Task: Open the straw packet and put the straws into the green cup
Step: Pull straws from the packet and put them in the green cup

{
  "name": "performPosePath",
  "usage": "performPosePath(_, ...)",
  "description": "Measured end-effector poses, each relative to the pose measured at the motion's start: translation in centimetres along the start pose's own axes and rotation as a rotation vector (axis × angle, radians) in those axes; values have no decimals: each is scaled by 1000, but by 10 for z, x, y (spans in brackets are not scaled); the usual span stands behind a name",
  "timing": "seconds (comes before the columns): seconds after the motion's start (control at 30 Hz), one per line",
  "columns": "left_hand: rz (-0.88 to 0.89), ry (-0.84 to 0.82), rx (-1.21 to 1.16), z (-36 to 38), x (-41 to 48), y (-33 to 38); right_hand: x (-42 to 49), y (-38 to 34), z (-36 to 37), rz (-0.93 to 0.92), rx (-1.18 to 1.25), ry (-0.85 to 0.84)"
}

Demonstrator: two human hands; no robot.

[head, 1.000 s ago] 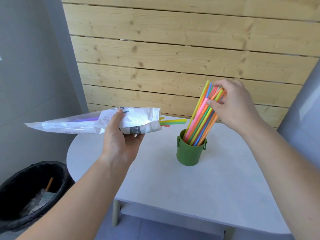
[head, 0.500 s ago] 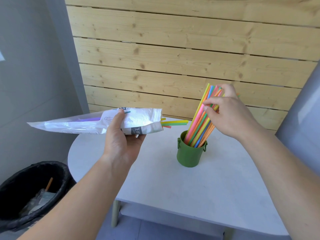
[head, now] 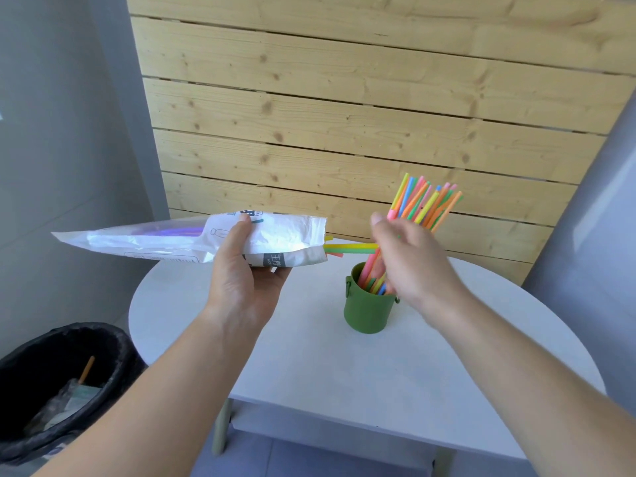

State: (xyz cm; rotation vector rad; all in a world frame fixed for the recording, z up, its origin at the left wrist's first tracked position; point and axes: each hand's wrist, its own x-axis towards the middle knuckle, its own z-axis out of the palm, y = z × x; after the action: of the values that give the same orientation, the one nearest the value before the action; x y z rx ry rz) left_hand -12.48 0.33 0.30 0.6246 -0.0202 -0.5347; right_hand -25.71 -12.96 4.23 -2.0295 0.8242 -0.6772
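My left hand (head: 241,280) grips the white plastic straw packet (head: 155,239) and holds it level above the table's left side, open end to the right. A few yellow, green and orange straws (head: 351,248) stick out of that end. The green cup (head: 368,313) stands on the table and holds a leaning bundle of coloured straws (head: 426,204). My right hand (head: 413,266) is in front of that bundle, fingers loosely apart, with its fingertips at the tips of the straws that poke from the packet. It hides the middle of the bundle.
The round white table (head: 344,373) stands against a wooden plank wall (head: 344,115). A black-lined bin (head: 51,390) with rubbish in it sits on the floor at the lower left. Grey walls close in on both sides.
My right hand has let go of the straw bundle in the cup and moved down and left to the straws at the packet's open end. The packet has stayed level.
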Motion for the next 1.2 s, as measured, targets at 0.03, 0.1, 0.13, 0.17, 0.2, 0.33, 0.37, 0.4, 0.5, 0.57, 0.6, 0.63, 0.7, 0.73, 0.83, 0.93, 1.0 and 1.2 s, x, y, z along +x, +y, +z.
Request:
performPosePath(0.03,0,-10,9,1,-2,-1,-3,3,7,68,90,-74)
performPosePath(0.1,0,-30,25,2,-4,-3,-7,7,18,133,229,-138)
performPosePath(0.13,1,-33,27,1,-4,-3,-8,9,21,142,289,-141)
performPosePath(0.17,2,-31,26,1,-4,-3,-8,9,23,141,356,-136)
performPosePath(0.2,2,-26,21,1,-4,-3,-8,9,24,136,424,-126)
performPosePath(0.33,-5,5,-10,-1,0,3,-3,6,15,96,569,-108)
performPosePath(0.37,-4,11,-14,-2,2,4,-1,7,11,92,583,-110)
performPosePath(0.4,-2,18,-19,-3,3,6,2,7,6,89,593,-108)
performPosePath(0.5,8,44,-45,-6,9,10,11,11,-14,77,613,-87)
performPosePath(0.57,21,56,-54,-7,12,12,17,13,-29,80,629,-85)
performPosePath(0.6,28,60,-56,-8,13,13,20,14,-36,82,632,-82)
performPosePath(0.63,33,64,-59,-9,14,14,22,15,-44,82,629,-77)
performPosePath(0.7,43,77,-64,-10,15,16,27,16,-60,73,601,-58)
performPosePath(0.73,47,84,-63,-10,16,16,28,16,-68,67,579,-47)
performPosePath(0.83,48,94,-54,-11,16,17,32,20,-94,47,497,-25)
performPosePath(0.93,44,93,-42,-12,16,14,33,24,-121,20,442,-2)
performPosePath(1.0,39,88,-32,-12,16,11,34,27,-137,14,403,44)
performPosePath(1.2,21,85,-25,-10,15,5,37,35,-151,-5,58,89)
